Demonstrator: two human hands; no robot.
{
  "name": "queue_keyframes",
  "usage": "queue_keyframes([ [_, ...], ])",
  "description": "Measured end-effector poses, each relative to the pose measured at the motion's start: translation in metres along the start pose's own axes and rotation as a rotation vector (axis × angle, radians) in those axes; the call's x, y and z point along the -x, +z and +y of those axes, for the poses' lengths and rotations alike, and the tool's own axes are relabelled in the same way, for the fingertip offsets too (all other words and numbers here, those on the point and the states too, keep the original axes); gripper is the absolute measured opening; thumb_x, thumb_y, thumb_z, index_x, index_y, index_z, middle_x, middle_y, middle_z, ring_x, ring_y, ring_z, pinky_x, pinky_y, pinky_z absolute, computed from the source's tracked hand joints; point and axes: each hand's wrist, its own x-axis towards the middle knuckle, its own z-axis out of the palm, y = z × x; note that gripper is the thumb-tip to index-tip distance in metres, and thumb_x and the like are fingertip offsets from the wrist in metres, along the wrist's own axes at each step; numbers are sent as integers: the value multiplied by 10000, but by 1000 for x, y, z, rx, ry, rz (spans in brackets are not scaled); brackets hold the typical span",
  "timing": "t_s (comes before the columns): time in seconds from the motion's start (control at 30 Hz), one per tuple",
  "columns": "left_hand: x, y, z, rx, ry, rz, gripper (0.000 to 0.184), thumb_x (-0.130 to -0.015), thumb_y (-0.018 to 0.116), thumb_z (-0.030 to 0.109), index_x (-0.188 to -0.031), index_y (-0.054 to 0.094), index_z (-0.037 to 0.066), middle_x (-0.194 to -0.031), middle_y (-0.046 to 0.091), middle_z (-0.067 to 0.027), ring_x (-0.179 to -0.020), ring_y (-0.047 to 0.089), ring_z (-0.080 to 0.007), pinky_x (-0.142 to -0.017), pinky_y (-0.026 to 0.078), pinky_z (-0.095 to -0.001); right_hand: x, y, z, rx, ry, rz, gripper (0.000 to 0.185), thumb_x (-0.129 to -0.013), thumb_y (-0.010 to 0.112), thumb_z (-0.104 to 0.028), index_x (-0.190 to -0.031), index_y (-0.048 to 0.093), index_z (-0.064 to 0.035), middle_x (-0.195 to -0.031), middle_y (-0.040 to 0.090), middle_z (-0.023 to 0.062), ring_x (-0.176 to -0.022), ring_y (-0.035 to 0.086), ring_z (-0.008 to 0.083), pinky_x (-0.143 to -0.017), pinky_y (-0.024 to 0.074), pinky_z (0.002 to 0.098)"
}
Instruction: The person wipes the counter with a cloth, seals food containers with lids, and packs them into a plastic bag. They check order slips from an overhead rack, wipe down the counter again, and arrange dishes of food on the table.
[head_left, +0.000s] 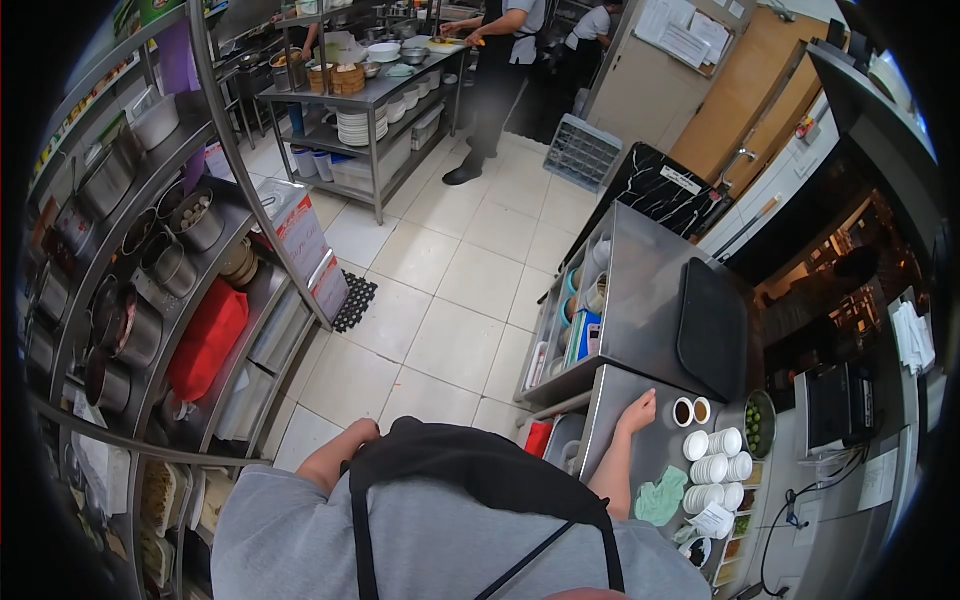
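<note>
My left hand (364,431) hangs beside the black apron (440,455), its fingers curled in. I see nothing in it, and its inner side is turned away. On the right, my right hand (641,409) is over the steel counter (612,395), loosely closed with nothing visible in it. Just to its right are a small white cup of dark sauce (684,412) and another cup of brown sauce (702,411). Stacks of small white dishes (710,468) and a crumpled green cloth (660,497) lie nearer my body.
A black tray (710,328) lies on the raised steel cabinet (640,290). Shelves of pots (195,220) line the left side, with boxes (300,225) beside them. Farther off, a person (495,60) stands at a steel table (375,95). A grey crate (580,152) is on the tiled floor.
</note>
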Motion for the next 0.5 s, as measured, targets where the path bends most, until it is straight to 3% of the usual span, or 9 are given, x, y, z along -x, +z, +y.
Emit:
queue_keyframes([
  [0.5,2,-5,1,15,18,-1,344,-636,641,313,-920,649,119,-973,611,-107,-905,581,-265,-781,460,-355,0,-2,-2,32,4,-30,425,-890,391,-296,-706,552,52,-620,531,231,-565,482,404,-531,360,449],
])
